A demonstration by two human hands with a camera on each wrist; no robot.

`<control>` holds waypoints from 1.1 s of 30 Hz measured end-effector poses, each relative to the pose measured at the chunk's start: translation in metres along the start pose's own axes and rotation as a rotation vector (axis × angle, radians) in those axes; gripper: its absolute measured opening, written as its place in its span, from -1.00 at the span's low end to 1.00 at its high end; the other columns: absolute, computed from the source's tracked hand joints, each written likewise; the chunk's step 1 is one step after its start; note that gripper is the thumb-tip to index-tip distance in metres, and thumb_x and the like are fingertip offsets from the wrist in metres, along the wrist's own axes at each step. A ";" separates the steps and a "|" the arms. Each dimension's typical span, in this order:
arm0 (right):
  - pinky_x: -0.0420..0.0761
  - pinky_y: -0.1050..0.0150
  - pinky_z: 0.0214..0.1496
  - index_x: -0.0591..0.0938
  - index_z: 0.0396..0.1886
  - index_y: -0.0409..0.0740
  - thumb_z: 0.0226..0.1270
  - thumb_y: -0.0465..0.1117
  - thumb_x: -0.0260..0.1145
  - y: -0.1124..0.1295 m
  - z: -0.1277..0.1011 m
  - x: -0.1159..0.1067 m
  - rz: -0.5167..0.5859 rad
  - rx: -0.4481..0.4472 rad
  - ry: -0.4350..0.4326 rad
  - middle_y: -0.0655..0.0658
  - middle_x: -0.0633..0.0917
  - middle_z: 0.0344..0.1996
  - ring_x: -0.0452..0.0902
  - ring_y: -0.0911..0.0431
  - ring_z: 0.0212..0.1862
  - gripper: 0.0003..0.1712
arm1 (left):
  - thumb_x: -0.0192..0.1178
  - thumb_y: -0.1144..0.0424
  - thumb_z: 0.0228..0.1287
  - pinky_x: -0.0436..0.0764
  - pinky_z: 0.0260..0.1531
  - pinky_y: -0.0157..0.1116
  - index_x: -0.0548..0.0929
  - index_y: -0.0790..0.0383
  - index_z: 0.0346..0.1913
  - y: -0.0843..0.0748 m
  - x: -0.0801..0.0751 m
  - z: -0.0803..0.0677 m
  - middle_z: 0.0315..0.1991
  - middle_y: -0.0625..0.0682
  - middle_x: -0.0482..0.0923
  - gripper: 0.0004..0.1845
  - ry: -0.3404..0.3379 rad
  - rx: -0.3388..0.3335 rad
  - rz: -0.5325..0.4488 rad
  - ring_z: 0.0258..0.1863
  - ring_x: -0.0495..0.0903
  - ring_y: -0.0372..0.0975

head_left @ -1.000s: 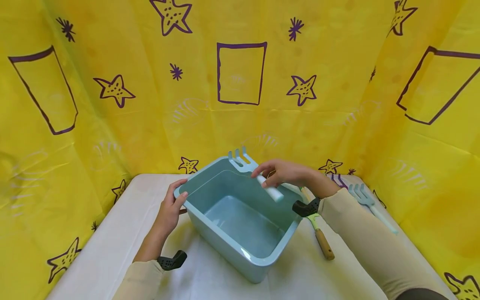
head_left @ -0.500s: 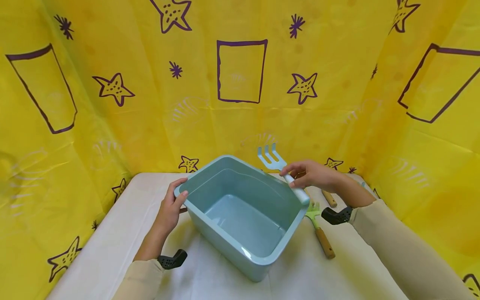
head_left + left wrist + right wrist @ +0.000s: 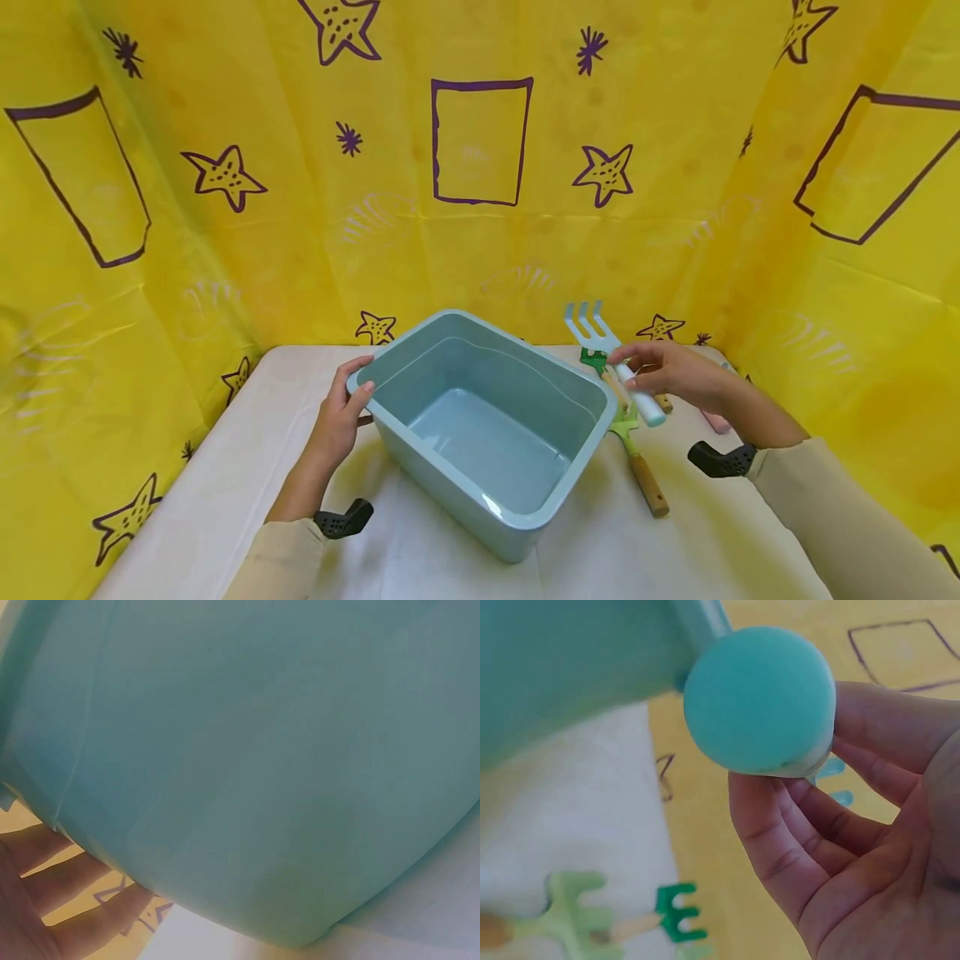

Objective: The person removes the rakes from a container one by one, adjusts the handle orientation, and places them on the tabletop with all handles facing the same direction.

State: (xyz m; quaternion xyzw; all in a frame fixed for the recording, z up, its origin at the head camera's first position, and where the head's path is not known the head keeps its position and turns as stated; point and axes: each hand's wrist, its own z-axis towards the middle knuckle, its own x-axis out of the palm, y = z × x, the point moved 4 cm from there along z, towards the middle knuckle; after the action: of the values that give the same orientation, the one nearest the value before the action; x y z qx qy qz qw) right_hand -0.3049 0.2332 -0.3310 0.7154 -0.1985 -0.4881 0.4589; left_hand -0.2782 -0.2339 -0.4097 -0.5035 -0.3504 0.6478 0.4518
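My left hand (image 3: 341,417) holds the left corner of a blue-green plastic tub (image 3: 459,497), thumb over the rim and fingers outside. In the left wrist view its fingers (image 3: 64,881) lie against the tub wall. To the right of the tub, my right hand (image 3: 678,375) pinches a pale blue hand rake (image 3: 637,397) by its handle. The rake's prongs point up and away to the left. In the right wrist view the round turquoise handle end (image 3: 759,697) faces the camera, between thumb and fingers.
Right of the tub lie a light green hand rake with a wooden handle (image 3: 648,487) and a dark green rake (image 3: 594,358). A pink handle (image 3: 717,423) shows partly behind my right wrist. Yellow patterned sheeting (image 3: 480,267) encloses the white table (image 3: 592,558) at back and sides.
My right hand has carried the pale blue rake from over the tub to the right, past its rim and slightly lower. The left hand and tub have stayed in place.
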 end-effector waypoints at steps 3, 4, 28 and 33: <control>0.64 0.06 -0.16 0.50 0.18 -0.21 0.29 -0.21 0.35 -0.016 -0.010 -0.001 0.031 0.028 -0.019 -0.33 0.51 -0.07 0.47 -0.16 -0.13 -0.52 | -0.09 0.04 0.52 0.51 -0.01 0.21 0.15 -0.12 0.44 0.000 0.002 0.001 0.40 0.19 0.21 -0.50 0.004 -0.009 0.005 0.22 0.37 0.20; 0.64 0.07 -0.16 0.50 0.18 -0.21 0.29 -0.21 0.35 -0.022 -0.012 -0.001 0.035 0.032 -0.019 -0.32 0.51 -0.07 0.47 -0.15 -0.13 -0.52 | -0.09 0.04 0.51 0.51 -0.01 0.21 0.15 -0.12 0.44 0.000 0.002 0.000 0.41 0.19 0.21 -0.50 0.002 -0.012 0.006 0.22 0.37 0.20; 0.54 0.24 -0.32 0.41 0.22 -0.42 0.36 -0.27 0.27 -0.115 -0.076 0.000 0.108 0.141 0.024 -0.21 0.45 -0.25 0.42 0.04 -0.33 -0.49 | -0.11 0.10 0.53 0.49 0.01 0.22 0.11 -0.07 0.46 -0.002 0.002 0.001 0.43 0.21 0.17 -0.48 0.010 -0.027 -0.003 0.25 0.33 0.21; 0.46 0.27 -0.39 0.34 0.23 -0.49 0.40 -0.29 0.22 -0.134 -0.091 -0.001 0.141 0.159 0.054 -0.17 0.45 -0.33 0.36 0.11 -0.45 -0.48 | -0.10 0.04 0.52 0.50 0.00 0.21 0.12 -0.11 0.46 0.000 0.002 0.001 0.43 0.17 0.18 -0.48 0.009 -0.007 0.001 0.25 0.35 0.20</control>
State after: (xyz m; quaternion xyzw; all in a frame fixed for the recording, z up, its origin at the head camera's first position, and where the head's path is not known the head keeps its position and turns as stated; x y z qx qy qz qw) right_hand -0.2469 0.3436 -0.4349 0.7467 -0.2742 -0.4179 0.4390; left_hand -0.2799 -0.2323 -0.4104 -0.5080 -0.3506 0.6445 0.4513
